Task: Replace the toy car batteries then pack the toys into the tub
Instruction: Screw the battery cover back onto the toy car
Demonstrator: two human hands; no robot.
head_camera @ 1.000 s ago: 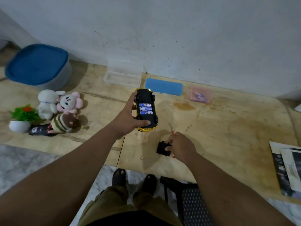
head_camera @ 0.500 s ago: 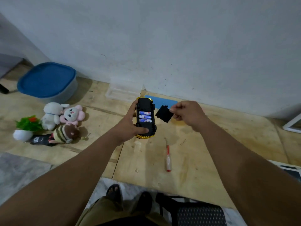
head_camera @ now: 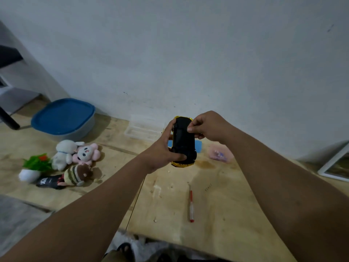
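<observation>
Toy car [head_camera: 184,140], black underside up with gold bodywork showing at both ends, is held in the air above the plywood board [head_camera: 217,195]. Far left of the car sits the tub [head_camera: 63,120], its blue lid on, with a small potted plant [head_camera: 34,167] and three plush toys [head_camera: 77,154] nearer. The left hand [head_camera: 162,152] is wrapped around the car's left side, thumb across its near end; the right hand [head_camera: 205,127] pinches its far end. Below the car lies a red-tipped screwdriver [head_camera: 191,207]. No writing is readable on anything.
</observation>
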